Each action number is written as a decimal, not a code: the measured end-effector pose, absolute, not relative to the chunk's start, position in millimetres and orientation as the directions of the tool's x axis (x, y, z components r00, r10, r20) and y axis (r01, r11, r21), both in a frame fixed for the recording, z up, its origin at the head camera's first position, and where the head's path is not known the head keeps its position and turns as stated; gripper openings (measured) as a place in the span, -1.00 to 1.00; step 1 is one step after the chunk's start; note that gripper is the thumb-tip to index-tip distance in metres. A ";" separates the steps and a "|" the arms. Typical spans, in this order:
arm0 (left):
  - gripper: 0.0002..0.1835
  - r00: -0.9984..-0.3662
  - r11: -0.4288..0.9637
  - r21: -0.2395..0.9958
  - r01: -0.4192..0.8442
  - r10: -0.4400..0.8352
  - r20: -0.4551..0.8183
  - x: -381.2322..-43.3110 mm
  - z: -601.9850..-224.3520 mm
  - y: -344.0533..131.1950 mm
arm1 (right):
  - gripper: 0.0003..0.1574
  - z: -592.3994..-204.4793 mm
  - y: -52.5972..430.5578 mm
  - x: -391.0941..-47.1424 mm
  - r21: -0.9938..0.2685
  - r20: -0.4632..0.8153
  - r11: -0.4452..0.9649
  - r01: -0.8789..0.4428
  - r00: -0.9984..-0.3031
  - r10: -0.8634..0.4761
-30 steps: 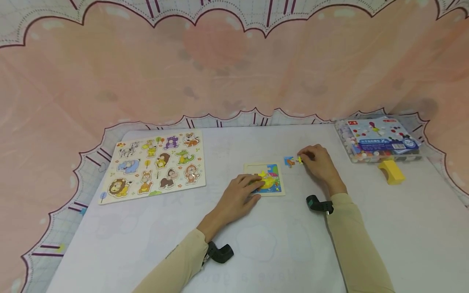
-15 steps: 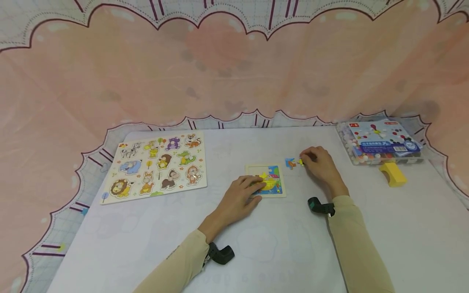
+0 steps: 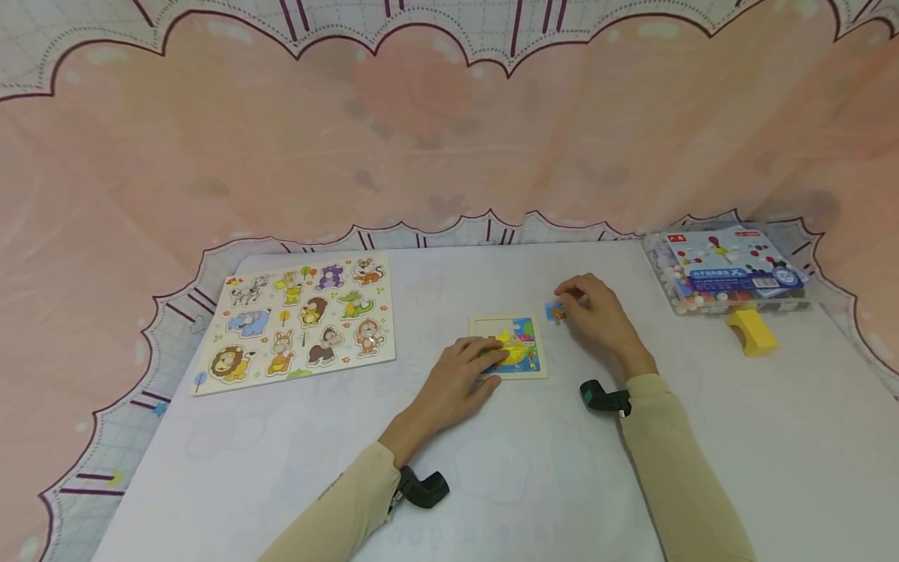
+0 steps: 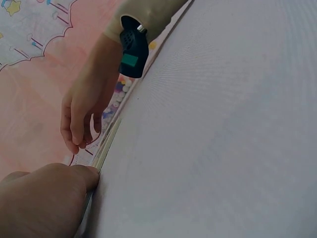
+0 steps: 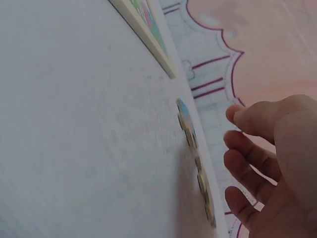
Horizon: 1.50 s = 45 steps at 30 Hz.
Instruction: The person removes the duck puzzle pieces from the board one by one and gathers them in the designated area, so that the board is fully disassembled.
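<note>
Peach-coloured cloth (image 3: 421, 164) with scalloped borders hangs behind a white table (image 3: 492, 476); take 12 o'clock as the table's far edge in the head view and the puzzle as the dial's centre. That small square puzzle (image 3: 525, 347) lies flat, yellow and blue in its pale frame, with bare wood showing toward 11 o'clock.

From between 7 and 8 o'clock the left forearm reaches in, and the left hand (image 3: 453, 382) rests palm down over the puzzle's near-left part. Its fingers are relaxed and slightly spread across the picture, and its thumb lies by the frame's edge; it grips nothing that can be seen.

At 2 o'clock, the right hand (image 3: 597, 316) hangs above the table, forearm slanting back toward 5 o'clock. Its wrist bends downward, with the fingers loosely curved and the thumb apart from them; nothing shows between them. Under it are two loose things: a blue-and-orange piece (image 3: 554, 314) just beside the frame, and a second piece (image 5: 204, 193), seen in the right wrist view, farther from the frame.

Both tan sleeves (image 3: 351, 492) end at black wrist cameras (image 3: 424, 488). An animal board (image 3: 295, 321) sits at 9 o'clock, a yellow block (image 3: 753, 333) at 3 o'clock, with a plastic box (image 3: 726, 269) just beyond the block.
</note>
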<state>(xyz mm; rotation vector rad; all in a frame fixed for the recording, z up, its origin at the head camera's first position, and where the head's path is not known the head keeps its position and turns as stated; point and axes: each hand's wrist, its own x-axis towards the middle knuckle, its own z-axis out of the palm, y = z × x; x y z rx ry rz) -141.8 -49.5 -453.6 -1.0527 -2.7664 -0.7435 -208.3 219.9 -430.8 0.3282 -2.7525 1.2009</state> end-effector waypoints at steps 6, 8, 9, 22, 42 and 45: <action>-0.59 -0.755 0.643 0.402 0.652 0.603 0.260 -142.0 -454.0 -50.0 | -0.78 -429.3 204.7 -205.8 -0.702 0.141 0.663 -0.260 -0.963 -0.229; -0.59 -0.751 0.637 0.404 0.656 0.603 0.268 -141.9 -454.1 -50.0 | -0.78 -429.0 199.3 -204.9 -0.689 0.126 0.668 -0.280 -0.954 -0.270; -0.59 -0.751 0.636 0.406 0.656 0.603 0.269 -141.8 -454.0 -49.9 | -0.78 -429.0 196.9 -204.4 -0.681 0.122 0.670 -0.294 -0.948 -0.293; -0.59 -0.742 0.625 0.406 0.667 0.607 0.284 -142.6 -453.0 -50.2 | -0.69 -427.0 180.3 -198.0 -0.641 0.071 0.673 -0.370 -0.901 -0.427; -0.44 -0.811 0.794 0.176 0.582 0.549 0.203 -140.3 -448.7 -20.7 | -0.76 -425.8 178.2 -200.5 -0.676 0.058 0.633 -0.378 -0.883 -0.465; -0.45 -0.810 0.795 0.168 0.583 0.550 0.205 -140.2 -449.9 -20.3 | -0.78 -424.2 178.5 -200.3 -0.692 0.046 0.631 -0.349 -0.895 -0.444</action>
